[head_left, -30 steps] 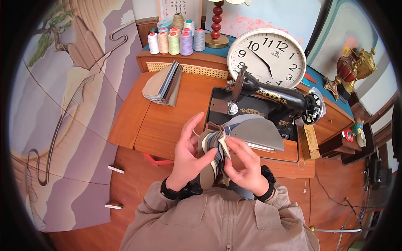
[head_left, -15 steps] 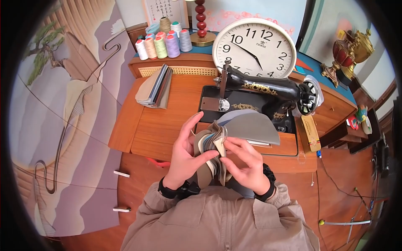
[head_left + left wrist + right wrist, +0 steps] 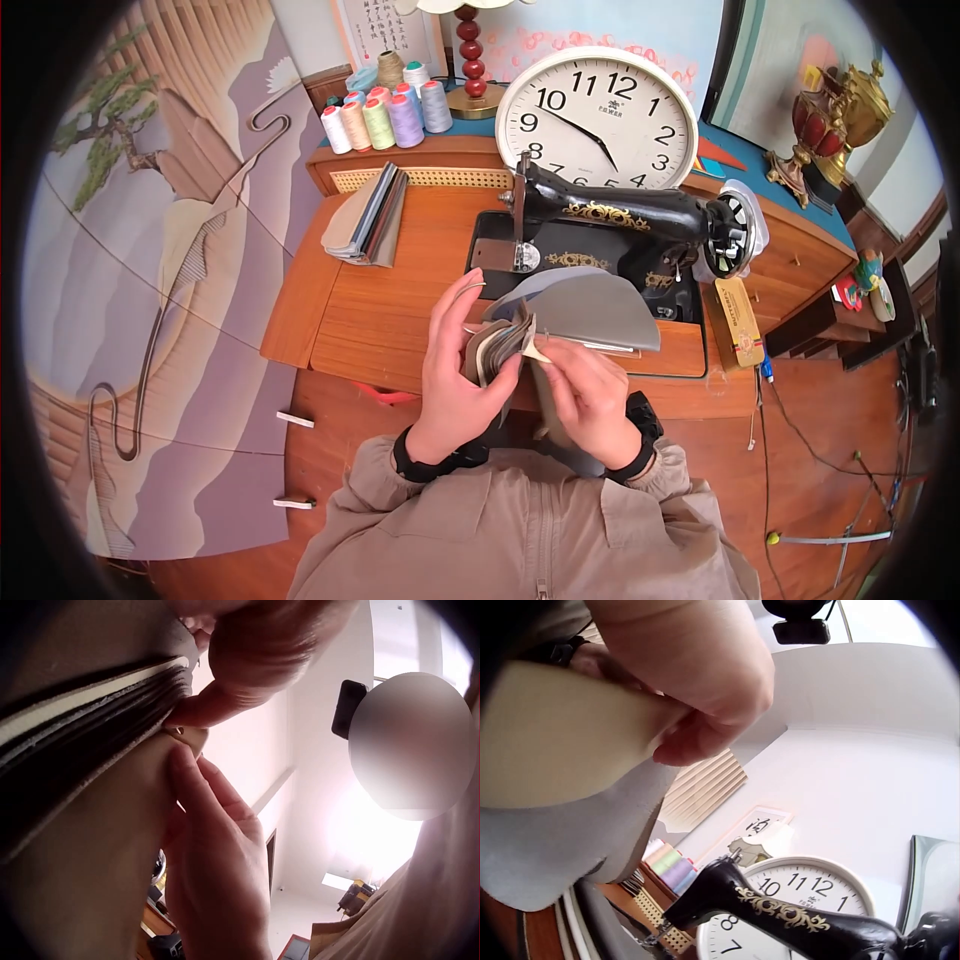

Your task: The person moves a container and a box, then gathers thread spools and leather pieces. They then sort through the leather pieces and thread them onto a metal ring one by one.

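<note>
My left hand (image 3: pixel 452 385) holds a bundle of thin leather-like sheets (image 3: pixel 490 352) in cream, grey and brown, its thumb against the near side. A thin cord loop (image 3: pixel 466 290) shows by its raised fingers. With thumb and fingertips, my right hand (image 3: pixel 592 400) pinches the corner of a cream sheet (image 3: pixel 555 742) at the bundle's right side. A small hole (image 3: pixel 178 732) shows near the pinched corner in the left wrist view. Just beyond the hands, a stack of grey half-round sheets (image 3: pixel 590 310) lies in front of the black sewing machine (image 3: pixel 620 215).
A second stack of sheets (image 3: pixel 365 220) lies on the wooden table (image 3: pixel 350 320) at left. Behind stand several thread spools (image 3: pixel 378 122), a red-beaded lamp (image 3: pixel 470 50) and a white wall clock (image 3: pixel 650 120). A yellow box (image 3: pixel 738 322) sits right of the machine.
The right hand's fingers have closed in on the cream sheet's corner and turned it. Sheets fanned out below the left hand are now mostly hidden. The head view has shifted slightly.
</note>
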`<state>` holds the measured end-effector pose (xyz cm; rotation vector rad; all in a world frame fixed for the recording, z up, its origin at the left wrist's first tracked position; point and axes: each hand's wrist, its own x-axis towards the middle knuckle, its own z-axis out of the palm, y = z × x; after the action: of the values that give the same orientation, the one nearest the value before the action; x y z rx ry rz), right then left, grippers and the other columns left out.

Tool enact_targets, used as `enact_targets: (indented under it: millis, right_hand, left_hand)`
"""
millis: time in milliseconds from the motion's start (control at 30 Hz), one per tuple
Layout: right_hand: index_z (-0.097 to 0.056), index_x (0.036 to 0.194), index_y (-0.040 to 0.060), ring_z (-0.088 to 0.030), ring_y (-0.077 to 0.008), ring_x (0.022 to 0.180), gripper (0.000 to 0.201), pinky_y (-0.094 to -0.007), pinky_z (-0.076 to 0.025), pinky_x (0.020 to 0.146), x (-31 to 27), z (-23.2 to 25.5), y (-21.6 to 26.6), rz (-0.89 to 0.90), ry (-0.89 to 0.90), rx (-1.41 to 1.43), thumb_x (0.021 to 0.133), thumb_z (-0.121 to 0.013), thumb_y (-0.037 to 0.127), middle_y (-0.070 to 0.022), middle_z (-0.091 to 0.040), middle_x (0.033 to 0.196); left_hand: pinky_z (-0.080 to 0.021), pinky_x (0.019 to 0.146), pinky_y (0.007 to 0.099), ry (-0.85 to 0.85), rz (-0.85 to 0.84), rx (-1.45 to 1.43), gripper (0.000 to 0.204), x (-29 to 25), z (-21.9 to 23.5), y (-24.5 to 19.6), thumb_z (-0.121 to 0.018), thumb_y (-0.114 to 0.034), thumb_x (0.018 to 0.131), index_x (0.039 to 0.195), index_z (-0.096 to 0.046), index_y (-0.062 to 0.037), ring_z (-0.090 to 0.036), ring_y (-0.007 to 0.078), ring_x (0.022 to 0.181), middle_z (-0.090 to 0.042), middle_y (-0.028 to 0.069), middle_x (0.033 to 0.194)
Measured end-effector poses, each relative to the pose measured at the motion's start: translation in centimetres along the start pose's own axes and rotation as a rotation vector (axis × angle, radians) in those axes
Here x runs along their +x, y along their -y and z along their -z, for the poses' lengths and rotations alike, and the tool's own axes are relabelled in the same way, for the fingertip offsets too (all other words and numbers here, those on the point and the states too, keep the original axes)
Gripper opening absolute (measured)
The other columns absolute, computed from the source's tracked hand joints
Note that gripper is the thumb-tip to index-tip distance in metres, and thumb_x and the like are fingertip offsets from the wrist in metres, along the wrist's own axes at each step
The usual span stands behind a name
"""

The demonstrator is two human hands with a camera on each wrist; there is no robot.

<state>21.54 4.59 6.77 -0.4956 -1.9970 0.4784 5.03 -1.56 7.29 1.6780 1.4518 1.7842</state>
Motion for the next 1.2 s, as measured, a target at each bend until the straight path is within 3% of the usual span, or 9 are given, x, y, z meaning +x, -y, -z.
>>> enact_targets:
  millis: [133, 333, 567, 633, 733, 1000, 1067, 1133, 1200]
  right_hand:
    - [-0.067, 0.108, 0.0027, -0.068, -0.0288, 0.084, 0.027, -0.0363, -0.053, 0.074, 0.8, 1.3, 0.3, 0.008, 0.031, -0.114, 0.082, -0.067, -0.004, -0.012, -0.07, 0.097]
    - [-0.066, 0.112, 0.0054, -0.061, -0.0171, 0.068, 0.041, -0.0315, -0.047, 0.059, 2.1, 2.5, 0.1, 0.199, 0.118, -0.384, 0.071, -0.069, 0.001, -0.0028, -0.055, 0.079]
    - [-0.068, 0.11, 0.0062, -0.057, -0.0186, 0.057, 0.04, -0.0312, -0.044, 0.05, 3.4, 2.4, 0.3, 0.324, 0.222, -0.291, 0.07, -0.073, 0.001, -0.0024, -0.051, 0.072]
    - [-0.068, 0.111, 0.0081, -0.056, -0.0155, 0.057, 0.044, -0.0295, -0.043, 0.05, 3.6, 2.3, 0.3, 0.435, 0.185, -0.364, 0.067, -0.074, 0.005, -0.0004, -0.052, 0.072]
    - [-0.069, 0.113, 0.0108, -0.057, -0.0127, 0.062, 0.045, -0.0284, -0.046, 0.055, 3.3, 2.0, 1.0, 0.488, 0.267, -0.421, 0.068, -0.07, 0.012, 0.0014, -0.05, 0.076]
    - [-0.07, 0.105, 0.0125, -0.06, -0.0188, 0.065, 0.021, -0.0334, -0.049, 0.058, 4.5, 1.3, 1.9, 0.165, 0.465, -0.07, 0.084, -0.071, 0.011, -0.003, -0.054, 0.075]
    - [-0.07, 0.102, 0.0108, -0.062, -0.0218, 0.07, 0.012, -0.0359, -0.048, 0.057, 4.4, 0.7, 2.1, -0.093, 0.529, 0.37, 0.09, -0.068, 0.012, -0.0033, -0.056, 0.076]
    - [-0.07, 0.1, 0.0114, -0.061, -0.0232, 0.069, 0.01, -0.037, -0.048, 0.057, 4.3, 0.5, 2.4, -0.112, 0.529, 0.38, 0.091, -0.067, 0.015, -0.0037, -0.055, 0.076]
    - [-0.069, 0.103, 0.0127, -0.059, -0.025, 0.068, 0.012, -0.0377, -0.048, 0.056, 4.4, 0.6, 2.4, 0.144, 0.545, 0.047, 0.092, -0.066, 0.016, -0.0047, -0.054, 0.078]
  left_hand:
    - [-0.049, 0.087, 0.0285, 0.106, 0.001, 0.062, 0.08, 0.3, 1.0, -0.1, -0.068, 0.011, 0.075, 0.147, -0.035, -0.0024, -0.059, 0.0176, 0.11, -0.03, 0.016, 0.155]
    - [-0.047, 0.086, 0.0293, 0.253, -0.035, 0.165, 0.074, 1.2, 2.2, -1.2, -0.068, 0.008, 0.074, 0.143, -0.043, -0.0037, -0.055, 0.0186, 0.115, -0.039, 0.0143, 0.15]
    - [-0.047, 0.085, 0.0288, 0.368, 0.011, 0.036, 0.073, 1.1, 4.3, -0.6, -0.067, 0.007, 0.074, 0.142, -0.044, -0.0047, -0.055, 0.018, 0.111, -0.039, 0.0135, 0.15]
    - [-0.047, 0.093, 0.0334, 0.423, 0.108, -0.079, 0.072, 0.9, 4.7, -0.9, -0.067, 0.005, 0.075, 0.142, -0.042, -0.005, -0.051, 0.0264, 0.125, -0.041, 0.0138, 0.148]
    - [-0.048, 0.086, 0.0308, 0.446, 0.159, -0.118, 0.074, 0.9, 5.7, 0.0, -0.067, 0.005, 0.075, 0.144, -0.042, -0.0062, -0.053, 0.0197, 0.11, -0.04, 0.012, 0.149]
    - [-0.047, 0.083, 0.0278, 0.539, 0.193, -0.231, 0.075, 0.2, 7.6, 1.1, -0.068, 0.004, 0.075, 0.144, -0.042, -0.0067, -0.053, 0.0141, 0.096, -0.038, 0.0098, 0.149]
    - [-0.048, 0.083, 0.0281, 0.604, 0.21, -0.329, 0.074, 0.1, 8.1, 1.4, -0.069, 0.004, 0.076, 0.144, -0.042, -0.0065, -0.052, 0.0139, 0.096, -0.037, 0.0099, 0.15]
    - [-0.048, 0.083, 0.0282, 0.637, 0.21, -0.354, 0.073, -0.1, 8.6, 1.9, -0.07, 0.003, 0.076, 0.143, -0.043, -0.0062, -0.053, 0.0145, 0.098, -0.038, 0.0101, 0.149]
    - [-0.048, 0.083, 0.0279, 0.65, 0.182, -0.3, 0.073, -0.2, 8.9, 2.6, -0.07, 0.002, 0.076, 0.143, -0.043, -0.0058, -0.053, 0.0155, 0.1, -0.039, 0.0103, 0.149]
